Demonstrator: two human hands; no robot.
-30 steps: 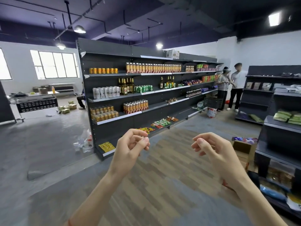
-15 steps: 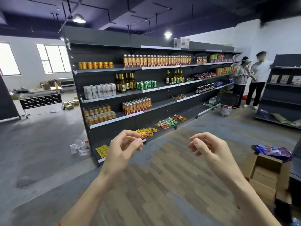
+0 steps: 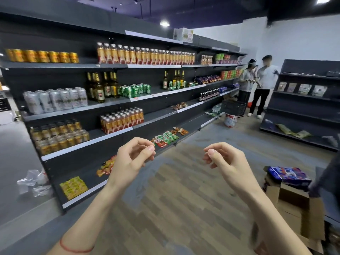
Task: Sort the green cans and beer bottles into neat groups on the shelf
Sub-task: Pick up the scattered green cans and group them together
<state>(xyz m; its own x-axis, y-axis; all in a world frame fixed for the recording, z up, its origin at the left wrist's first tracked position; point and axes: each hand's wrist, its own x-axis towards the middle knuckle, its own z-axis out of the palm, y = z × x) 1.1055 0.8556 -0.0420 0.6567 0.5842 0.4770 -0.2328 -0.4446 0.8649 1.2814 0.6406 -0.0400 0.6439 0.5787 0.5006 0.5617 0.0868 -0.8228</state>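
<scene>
Green aluminium cans (image 3: 135, 90) and amber glass beer bottles (image 3: 102, 86) stand on the dark metal shelf (image 3: 110, 102); a mixed cluster sits further right. My left hand (image 3: 131, 160) and right hand (image 3: 226, 160) hover loosely curled, holding nothing. Approach step, I judge; next, reach the mixed cluster.
</scene>
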